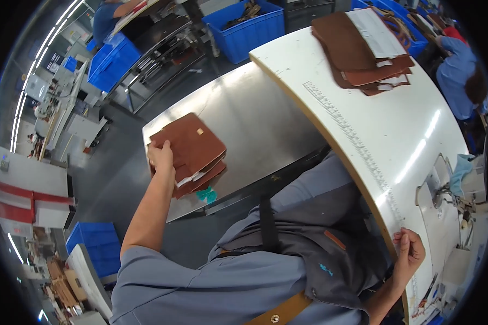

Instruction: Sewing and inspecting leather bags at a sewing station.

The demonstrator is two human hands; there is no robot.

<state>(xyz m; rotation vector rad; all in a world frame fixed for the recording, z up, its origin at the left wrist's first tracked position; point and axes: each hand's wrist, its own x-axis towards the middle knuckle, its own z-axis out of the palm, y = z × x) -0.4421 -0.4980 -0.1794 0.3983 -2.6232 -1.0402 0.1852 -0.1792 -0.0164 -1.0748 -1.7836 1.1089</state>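
Note:
A stack of brown leather panels (192,143) lies on the metal table to my left, with white layers showing between some of them. My left hand (161,156) grips the stack's left edge, thumb and fingers closed on the top leather panel. The top panel carries a small tan patch. Beside the stack's near corner is a teal piece (206,194). My right hand (409,250) hangs by the near edge of the white table, its fingers curled in, with nothing visible in them.
The curved-looking white worktable (358,108) has a printed ruler scale, and a second brown leather stack (358,49) lies at its far end. A sewing machine (444,195) stands at right. Blue bins (244,27) and a co-worker in blue (461,76) are beyond.

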